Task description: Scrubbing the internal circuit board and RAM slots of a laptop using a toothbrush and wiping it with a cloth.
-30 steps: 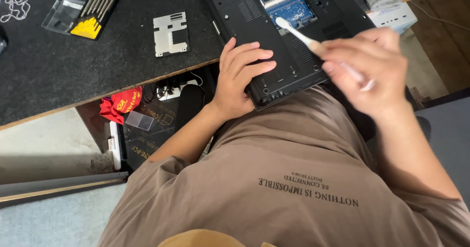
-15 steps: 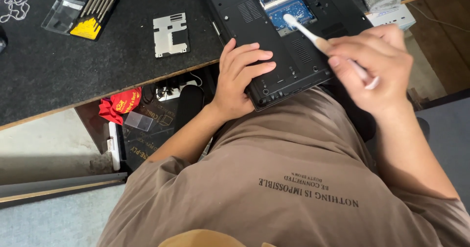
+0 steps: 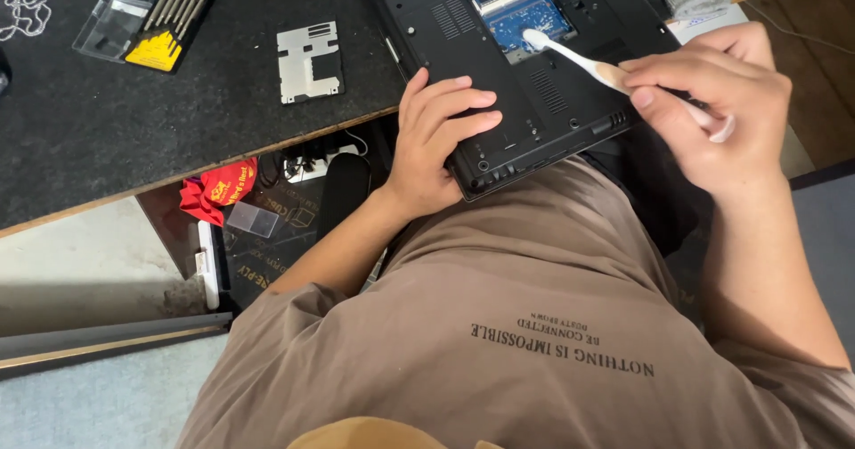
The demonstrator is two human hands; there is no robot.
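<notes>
Seen from my head camera, my right hand [image 3: 712, 110] has its grip clamped on the handle of a white toothbrush [image 3: 614, 75], thumb and fingertips pinching the shaft near its middle while the handle's end pokes out at 4 o'clock past my knuckles. The brush head points toward 10 o'clock and its bristles rest on the blue memory module [image 3: 525, 12] in the open bay of an upturned black laptop [image 3: 499, 66], which lies at the 1 o'clock part of the view with its near corner overhanging the table [image 3: 134, 146] edge above my lap. My left hand [image 3: 436, 137] lies flat on the laptop's underside at that near corner, fingers spread and pointing toward 2 o'clock, its grip apart and closed on nothing, pressing down on the casing. At 9 o'clock from the left hand, apart from the laptop, a grey metal cover plate [image 3: 309, 60] lies flat on the dark table top. Farther out at 10 o'clock sits an open clear case of small screwdrivers [image 3: 142, 23] with a yellow insert. Under the table edge, at 8 o'clock from my left hand, a red crumpled packet [image 3: 218, 189] and a power strip [image 3: 316, 159] show in the shadow. My brown T-shirt [image 3: 534, 324] fills the lower part of the view.
</notes>
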